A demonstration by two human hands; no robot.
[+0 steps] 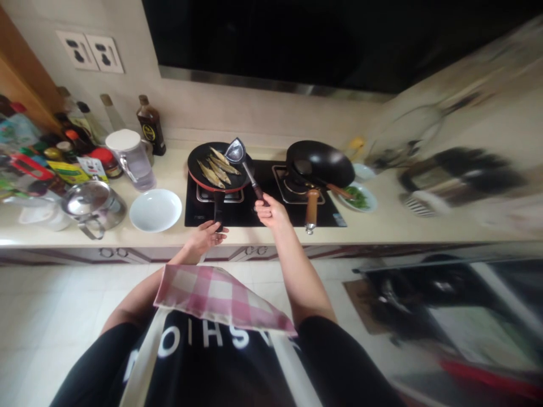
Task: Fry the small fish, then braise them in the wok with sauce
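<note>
Several small fish [219, 168] lie side by side in a dark frying pan [196, 160] with a red outside, set on the left burner. My left hand [204, 238] closes on the end of the pan's black handle [219, 209]. In my right hand [271, 212] is the dark grip of a metal spatula [236, 151]. The spatula's broad head is over the pan's right side, close to the fish; whether it touches the pan cannot be made out.
A black wok [326, 161] with a wooden handle occupies the right burner. Chopped greens [356, 198] lie on a plate beside it. To the left are a white bowl [155, 210], a steel pot [94, 204], a lidded pitcher [134, 161] and several bottles. A range hood [271, 42] overhangs the stove.
</note>
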